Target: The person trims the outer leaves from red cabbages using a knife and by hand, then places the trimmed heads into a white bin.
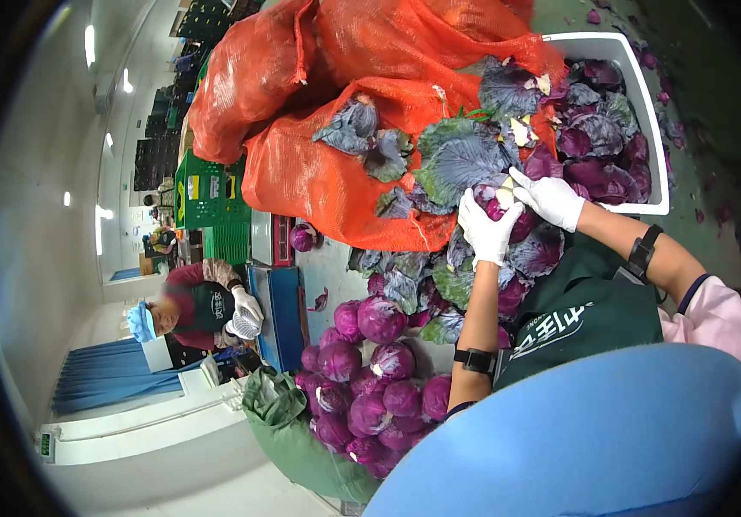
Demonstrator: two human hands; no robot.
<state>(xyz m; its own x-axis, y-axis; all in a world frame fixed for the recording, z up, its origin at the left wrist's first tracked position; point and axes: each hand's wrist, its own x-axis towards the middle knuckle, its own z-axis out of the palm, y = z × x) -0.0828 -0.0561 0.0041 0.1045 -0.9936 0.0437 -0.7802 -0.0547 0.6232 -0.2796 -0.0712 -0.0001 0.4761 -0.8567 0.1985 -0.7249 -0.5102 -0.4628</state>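
Both of my hands wear white gloves and meet at a purple cabbage (521, 226) with a pale cut stem. My left hand (488, 226) curls its fingers around one side of it. On the other side, my right hand (551, 200) presses thumb and fingers near the stem; part of the cabbage is hidden by the gloves. Loose outer leaves (461, 164) lie beside and under the hands, partly on a red mesh sack (327, 185). A white bin (659, 159) holding purple leaves stands close to my right hand.
Trimmed purple cabbages (379, 370) are heaped by a green sack (301, 444). More full red sacks (250, 77) lie beyond the leaves, near green crates (202, 194). A co-worker (194, 306) in a blue cap stands at a blue-sided table (275, 319). Leaf scraps litter the floor.
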